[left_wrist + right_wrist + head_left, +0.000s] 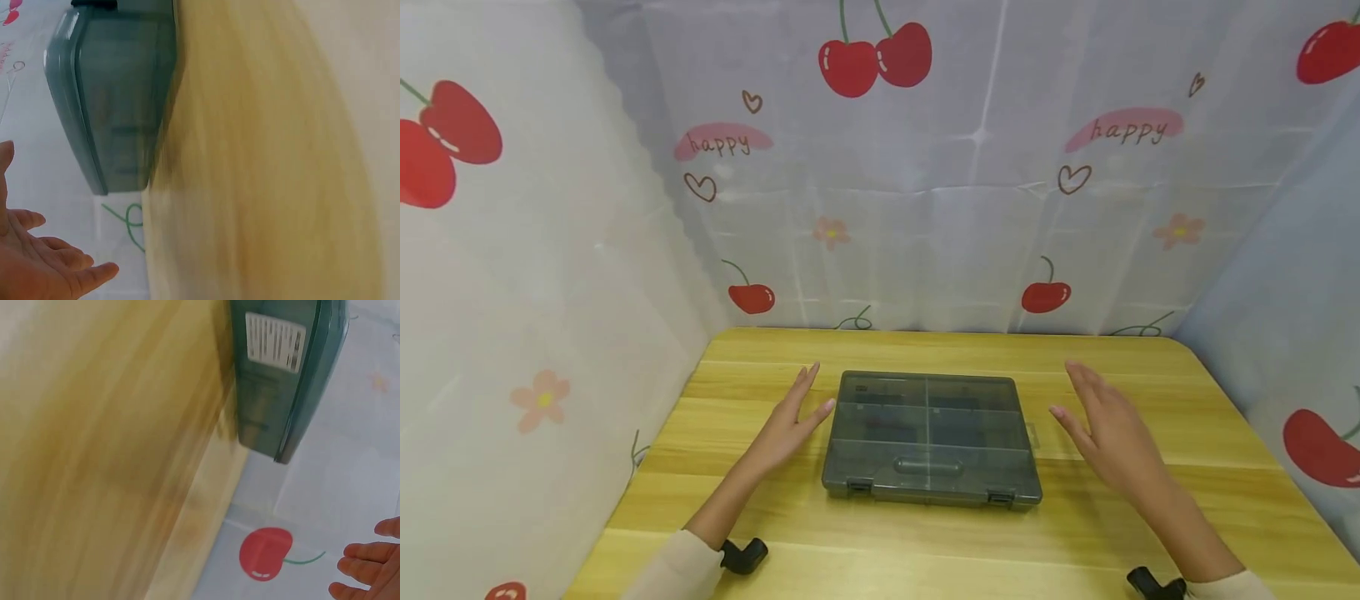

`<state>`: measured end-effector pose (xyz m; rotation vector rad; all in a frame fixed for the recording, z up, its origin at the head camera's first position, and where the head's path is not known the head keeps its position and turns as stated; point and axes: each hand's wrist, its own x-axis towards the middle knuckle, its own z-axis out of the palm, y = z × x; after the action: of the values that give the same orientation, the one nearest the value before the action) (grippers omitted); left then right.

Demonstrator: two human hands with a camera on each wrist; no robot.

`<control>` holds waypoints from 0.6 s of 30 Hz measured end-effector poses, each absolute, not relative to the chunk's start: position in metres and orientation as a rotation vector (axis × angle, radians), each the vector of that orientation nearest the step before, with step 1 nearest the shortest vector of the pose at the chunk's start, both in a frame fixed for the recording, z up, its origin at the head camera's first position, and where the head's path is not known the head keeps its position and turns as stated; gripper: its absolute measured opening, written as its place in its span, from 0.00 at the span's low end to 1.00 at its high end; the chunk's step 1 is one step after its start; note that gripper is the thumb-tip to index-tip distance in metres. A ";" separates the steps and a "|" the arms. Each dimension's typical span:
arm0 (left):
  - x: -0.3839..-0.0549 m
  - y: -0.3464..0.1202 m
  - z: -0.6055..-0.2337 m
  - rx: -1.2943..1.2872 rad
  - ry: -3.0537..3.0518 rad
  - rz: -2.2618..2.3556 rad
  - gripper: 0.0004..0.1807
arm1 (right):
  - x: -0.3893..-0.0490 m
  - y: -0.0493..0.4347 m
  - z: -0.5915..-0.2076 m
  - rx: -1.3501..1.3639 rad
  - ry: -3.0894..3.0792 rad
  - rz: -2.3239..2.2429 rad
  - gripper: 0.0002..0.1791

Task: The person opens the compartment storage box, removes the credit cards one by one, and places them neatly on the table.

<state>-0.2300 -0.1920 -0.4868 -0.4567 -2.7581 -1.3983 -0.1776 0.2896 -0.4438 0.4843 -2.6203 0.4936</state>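
Observation:
A grey translucent plastic organizer box (929, 437) lies flat on the table with its lid down. Dividers and some dark shapes show through the lid, too dim to name. Two dark latches sit along its near edge. To the left of the box is my left hand (786, 429), fingers extended, apart from it and holding nothing. My right hand (1108, 429) hovers off the box's right side, fingers also extended and holding nothing. In the right wrist view, a white barcode label (275, 341) is on the box's side wall.
The box stands on a yellow wood-grain table (895, 550) with rounded far corners. Behind it and at both sides hangs a white curtain (910, 250) printed with cherries. Each wrist bears a black camera mount; the left mount (745, 557) is above the table's near part.

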 end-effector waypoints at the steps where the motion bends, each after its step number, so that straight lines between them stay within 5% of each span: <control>1: -0.228 -0.190 -0.488 -0.458 -2.740 -1.450 0.42 | -0.174 0.287 -0.444 0.484 -2.627 0.503 0.42; 18: -0.226 -0.172 -0.512 -0.519 -2.563 -1.845 0.39 | -0.116 0.249 -0.457 0.533 -2.495 0.620 0.36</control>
<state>-0.2258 -0.1715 -0.5124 -0.5187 -2.5626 -1.8452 -0.1160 0.2492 -0.4566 0.5329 -2.4954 0.6203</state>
